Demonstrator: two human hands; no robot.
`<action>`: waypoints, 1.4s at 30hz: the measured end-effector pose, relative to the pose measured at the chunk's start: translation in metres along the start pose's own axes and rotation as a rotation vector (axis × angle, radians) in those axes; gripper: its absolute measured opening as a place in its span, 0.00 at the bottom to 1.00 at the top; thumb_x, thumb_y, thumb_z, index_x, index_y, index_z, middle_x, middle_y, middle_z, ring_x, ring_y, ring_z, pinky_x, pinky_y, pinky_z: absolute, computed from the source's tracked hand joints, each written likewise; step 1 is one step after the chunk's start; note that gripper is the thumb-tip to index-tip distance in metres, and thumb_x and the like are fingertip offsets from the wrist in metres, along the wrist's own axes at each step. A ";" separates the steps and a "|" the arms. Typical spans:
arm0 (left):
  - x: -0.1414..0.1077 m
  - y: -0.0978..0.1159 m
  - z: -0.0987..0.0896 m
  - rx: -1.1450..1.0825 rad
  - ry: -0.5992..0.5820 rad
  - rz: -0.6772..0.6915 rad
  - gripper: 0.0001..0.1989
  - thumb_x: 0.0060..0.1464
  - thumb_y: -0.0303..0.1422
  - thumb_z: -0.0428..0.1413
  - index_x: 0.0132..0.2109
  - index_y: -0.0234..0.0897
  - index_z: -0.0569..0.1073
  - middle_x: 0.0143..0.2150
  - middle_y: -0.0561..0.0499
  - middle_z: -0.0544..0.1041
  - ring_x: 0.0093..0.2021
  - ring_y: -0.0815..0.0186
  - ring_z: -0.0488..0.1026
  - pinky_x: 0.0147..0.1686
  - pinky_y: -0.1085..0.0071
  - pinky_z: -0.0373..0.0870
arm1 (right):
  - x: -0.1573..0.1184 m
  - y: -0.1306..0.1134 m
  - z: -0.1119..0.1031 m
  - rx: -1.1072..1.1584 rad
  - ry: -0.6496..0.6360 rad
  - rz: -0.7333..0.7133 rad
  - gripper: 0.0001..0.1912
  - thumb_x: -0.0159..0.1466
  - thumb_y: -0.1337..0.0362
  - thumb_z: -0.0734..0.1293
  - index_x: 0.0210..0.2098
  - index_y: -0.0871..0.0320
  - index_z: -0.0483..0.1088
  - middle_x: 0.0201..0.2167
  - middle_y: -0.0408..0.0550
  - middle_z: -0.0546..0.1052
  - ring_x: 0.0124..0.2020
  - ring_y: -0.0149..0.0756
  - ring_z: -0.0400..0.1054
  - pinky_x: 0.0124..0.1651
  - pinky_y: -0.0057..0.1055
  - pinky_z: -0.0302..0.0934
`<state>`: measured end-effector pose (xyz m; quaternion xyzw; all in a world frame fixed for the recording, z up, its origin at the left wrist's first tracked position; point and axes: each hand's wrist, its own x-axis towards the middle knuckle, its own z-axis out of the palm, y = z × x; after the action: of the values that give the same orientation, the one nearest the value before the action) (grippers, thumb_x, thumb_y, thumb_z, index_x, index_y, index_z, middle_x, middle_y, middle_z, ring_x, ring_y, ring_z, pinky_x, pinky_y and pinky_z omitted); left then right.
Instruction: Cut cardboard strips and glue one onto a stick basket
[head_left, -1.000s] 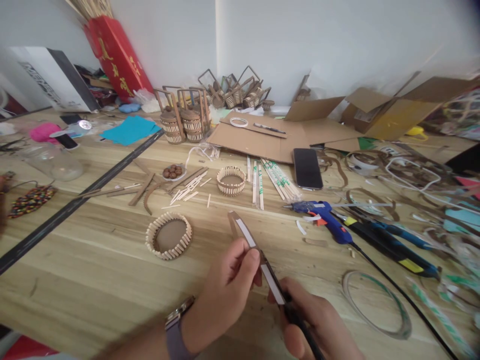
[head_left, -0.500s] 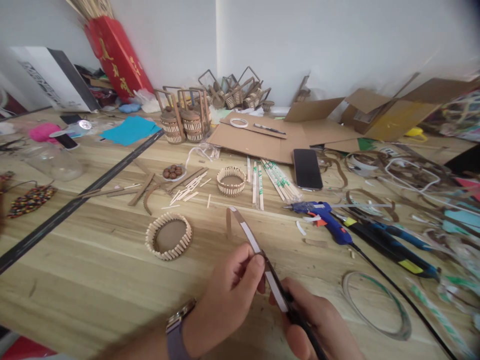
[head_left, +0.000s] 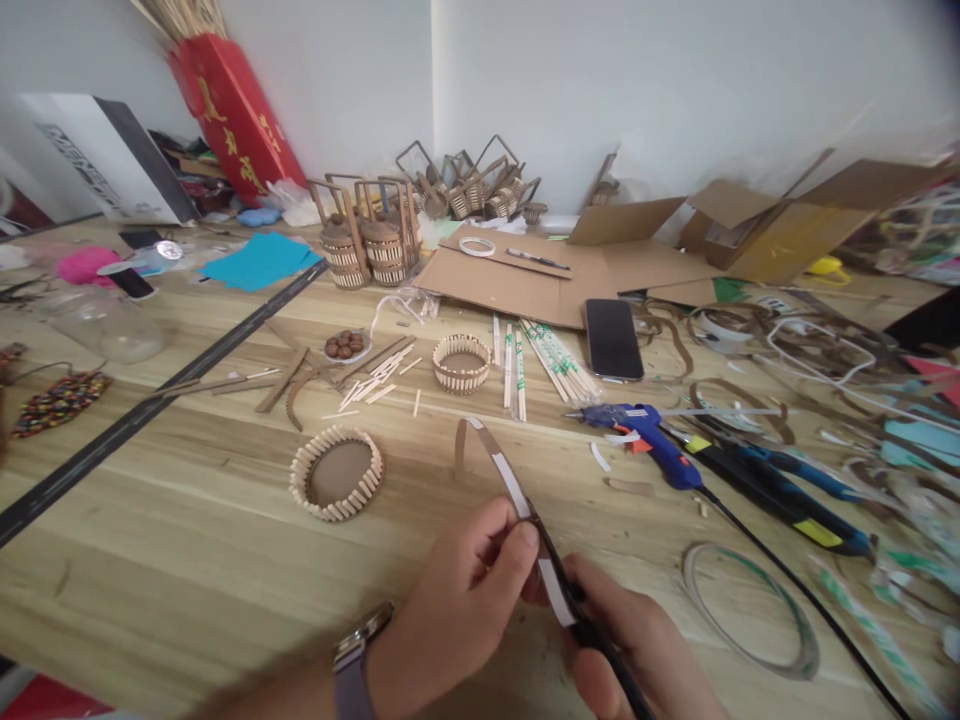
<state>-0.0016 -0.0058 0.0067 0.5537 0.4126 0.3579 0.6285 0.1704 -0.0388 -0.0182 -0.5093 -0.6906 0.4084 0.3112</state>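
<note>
My left hand (head_left: 472, 585) pinches a thin brown strip (head_left: 489, 441) between thumb and fingers. White paper-like patches (head_left: 511, 485) lie along it, and its far end bends over and hangs toward the tabletop. My right hand (head_left: 637, 640) is closed round a long, slim black tool (head_left: 611, 655), whose dark narrow front runs along the strip toward my left thumb. My fingers hide part of it, so its kind does not show clearly. Left of my hands sits a round tray-like piece edged with short wooden sticks (head_left: 301, 470). A smaller stick-walled ring (head_left: 461, 378) stands farther back.
A blue glue gun (head_left: 667, 450), a black-and-blue tool (head_left: 780, 490) and a wire-like coil (head_left: 690, 590) lie at right. Behind are a phone (head_left: 613, 340), wrapped chopsticks (head_left: 555, 355), loose sticks (head_left: 382, 375), cardboard (head_left: 495, 280) and small lidded baskets (head_left: 386, 250).
My left hand has shifted slightly right and closer to me along with the strip. The strip's far end now arches over more. My right hand keeps its hold on the black tool.
</note>
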 end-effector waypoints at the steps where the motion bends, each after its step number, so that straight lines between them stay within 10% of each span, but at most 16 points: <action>1: 0.000 0.000 0.000 0.007 -0.008 0.003 0.19 0.65 0.47 0.46 0.32 0.38 0.63 0.25 0.57 0.62 0.26 0.71 0.59 0.25 0.76 0.57 | 0.000 -0.002 -0.001 0.019 -0.007 0.001 0.41 0.55 0.24 0.48 0.32 0.55 0.67 0.17 0.36 0.61 0.18 0.28 0.50 0.19 0.25 0.48; 11: 0.000 0.005 -0.001 0.017 -0.045 0.000 0.17 0.64 0.44 0.47 0.32 0.37 0.66 0.27 0.56 0.65 0.28 0.70 0.61 0.27 0.75 0.59 | -0.001 -0.027 -0.010 0.151 -0.133 0.206 0.42 0.50 0.22 0.50 0.33 0.54 0.64 0.18 0.35 0.60 0.17 0.26 0.52 0.18 0.24 0.50; 21: 0.008 0.008 -0.006 -0.069 0.113 0.055 0.15 0.63 0.40 0.49 0.29 0.38 0.62 0.23 0.59 0.61 0.24 0.72 0.57 0.24 0.76 0.55 | -0.004 0.010 0.007 0.080 -0.092 0.043 0.42 0.53 0.22 0.46 0.32 0.54 0.64 0.18 0.39 0.62 0.20 0.29 0.54 0.18 0.25 0.48; 42: 0.003 -0.006 -0.002 -0.078 0.059 0.055 0.17 0.65 0.45 0.48 0.34 0.37 0.66 0.26 0.56 0.65 0.26 0.72 0.61 0.26 0.77 0.59 | -0.002 -0.014 -0.001 0.173 -0.124 0.205 0.45 0.48 0.20 0.48 0.33 0.55 0.65 0.18 0.37 0.61 0.18 0.27 0.51 0.18 0.25 0.48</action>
<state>-0.0022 -0.0032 0.0004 0.5294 0.4012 0.4070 0.6270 0.1658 -0.0421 -0.0055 -0.5224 -0.6151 0.5267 0.2670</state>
